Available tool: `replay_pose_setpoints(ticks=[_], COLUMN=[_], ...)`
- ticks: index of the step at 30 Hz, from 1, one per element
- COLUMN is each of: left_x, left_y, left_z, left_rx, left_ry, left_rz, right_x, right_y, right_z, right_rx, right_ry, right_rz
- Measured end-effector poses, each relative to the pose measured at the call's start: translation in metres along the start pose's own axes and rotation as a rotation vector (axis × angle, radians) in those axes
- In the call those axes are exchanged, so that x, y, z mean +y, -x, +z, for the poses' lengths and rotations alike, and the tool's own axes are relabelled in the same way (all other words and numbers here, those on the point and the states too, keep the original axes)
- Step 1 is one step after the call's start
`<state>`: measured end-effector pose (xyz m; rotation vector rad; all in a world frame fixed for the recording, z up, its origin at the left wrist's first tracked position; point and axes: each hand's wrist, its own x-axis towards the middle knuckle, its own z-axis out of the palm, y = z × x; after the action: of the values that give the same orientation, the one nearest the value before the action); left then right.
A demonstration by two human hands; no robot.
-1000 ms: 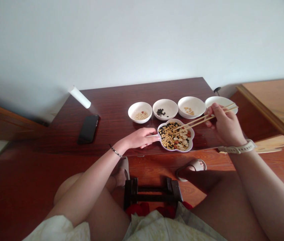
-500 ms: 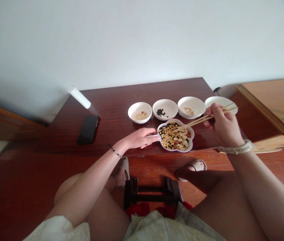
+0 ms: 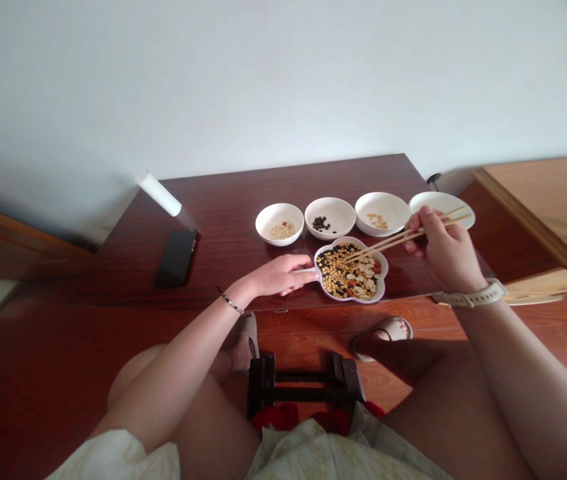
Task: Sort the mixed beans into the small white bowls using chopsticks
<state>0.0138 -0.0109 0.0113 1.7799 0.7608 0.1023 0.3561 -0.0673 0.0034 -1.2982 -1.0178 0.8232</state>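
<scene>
A flower-shaped dish [image 3: 382, 283] full of mixed beans and nuts sits at the near edge of the dark wooden table [image 3: 243, 220]. My left hand [image 3: 281, 275] is closed on the dish's handle at its left side. My right hand [image 3: 442, 249] grips a pair of wooden chopsticks [image 3: 403, 237], whose tips reach into the far part of the mix. Behind the dish stand several small white bowls: one with pale nuts [image 3: 279, 223], one with black beans [image 3: 330, 217], one with yellow beans [image 3: 382, 213], and one partly hidden by my right hand [image 3: 441, 201].
A black phone [image 3: 177, 257] lies on the left of the table, and a white cylinder [image 3: 159, 193] leans behind it. A lighter wooden piece of furniture [image 3: 538, 200] stands on the right. Below the table are my knees, sandalled feet and a small dark stool [image 3: 303, 383].
The chopstick tips have shifted from the middle of the mix towards its far edge and risen a little; my right hand moved slightly left. The left hand has stayed put.
</scene>
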Motion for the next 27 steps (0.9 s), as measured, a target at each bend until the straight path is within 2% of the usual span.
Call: replay_pose_setpoints(ticks=[14,21,27], left_x=[-0.0009,0.0005,0.0001], left_y=[-0.0004,0.0002,0.0001], left_z=[0.0000,0.0003,0.0000], left_rx=[0.002,-0.003,-0.006], left_ry=[0.000,0.009,0.002], left_rz=[0.010,-0.004,0.006], right_x=[-0.0023,-0.0011,-0.0091], right_y=[-0.0002,0.0005,0.0031], right_z=[-0.0006,0.0012,0.0053], right_rx=[-0.005,-0.017,0.022], right_ry=[-0.028,-0.003,-0.045], right_rz=[0.035,-0.009,-0.009])
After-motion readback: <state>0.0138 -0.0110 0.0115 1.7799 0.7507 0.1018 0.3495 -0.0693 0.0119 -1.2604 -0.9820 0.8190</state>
